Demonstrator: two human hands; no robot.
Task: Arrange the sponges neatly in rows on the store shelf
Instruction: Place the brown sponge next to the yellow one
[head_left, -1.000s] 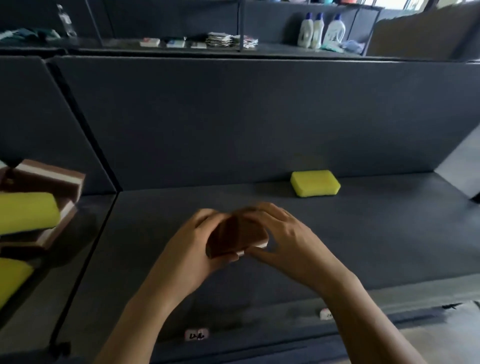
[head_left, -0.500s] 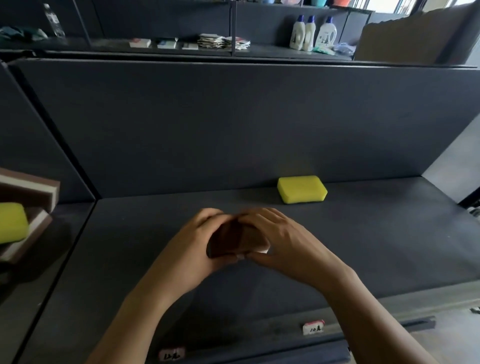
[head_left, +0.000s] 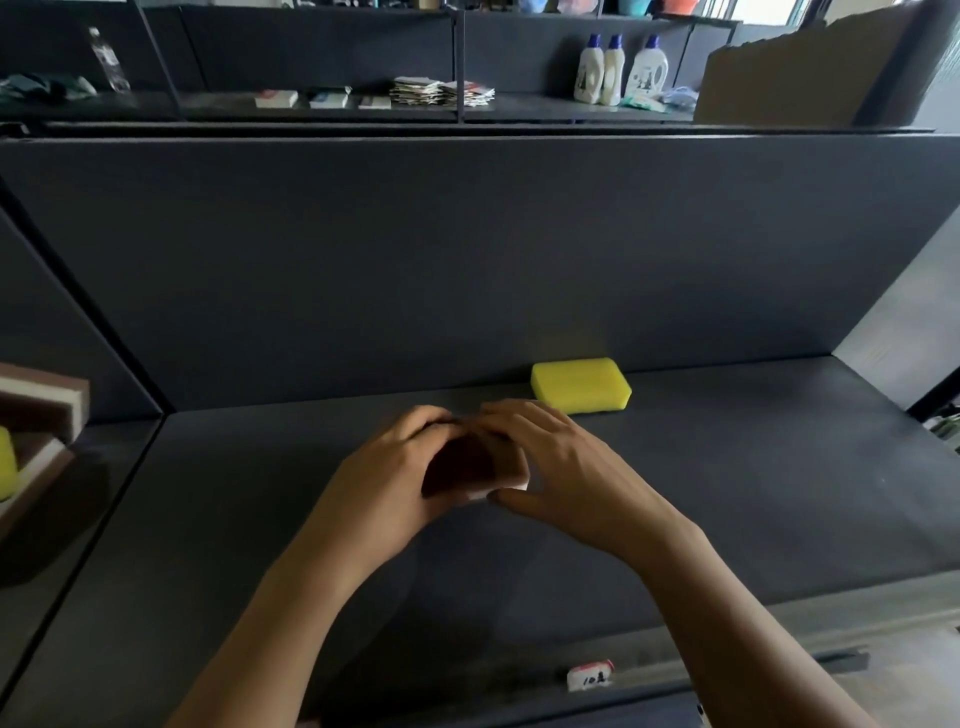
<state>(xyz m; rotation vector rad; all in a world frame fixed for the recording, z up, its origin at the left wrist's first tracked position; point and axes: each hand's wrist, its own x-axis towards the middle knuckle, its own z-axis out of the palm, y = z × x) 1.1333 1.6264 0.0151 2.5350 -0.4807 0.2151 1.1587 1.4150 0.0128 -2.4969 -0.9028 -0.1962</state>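
**Brown sponge cupped in both hands, centre of frame**

Dead centre, the brown sponge (head_left: 475, 467) with its white underlayer sits between two hands. The left hand (head_left: 384, 483) curls round its left end, fingers arched over the top. The right hand (head_left: 571, 467) closes on the right end, fingers draped across the top and thumb tucked under the white bottom corner. Both grips are wrapped round the sponge, fingertips nearly meeting above it. Whether the sponge is touching the shelf (head_left: 753, 467) or is held just over it, I cannot tell.

Just up and right of the hands, a yellow sponge (head_left: 581, 385) lies flat on the dark shelf, against the back panel.

At the left edge of the frame, beyond a divider, sits a pile of brown-and-white sponges (head_left: 41, 410), with a second yellow sponge (head_left: 6, 462) poking in below it.

Lower right of centre, a small price tag (head_left: 589, 674) clings to the shelf's front rail.

Along the top of the frame runs a farther shelf. It holds three white detergent bottles (head_left: 615, 70) at upper right, a cardboard box (head_left: 789, 73) beside them, a stack of flat packets (head_left: 441, 92) in the middle and a clear bottle (head_left: 109, 60) at upper left.
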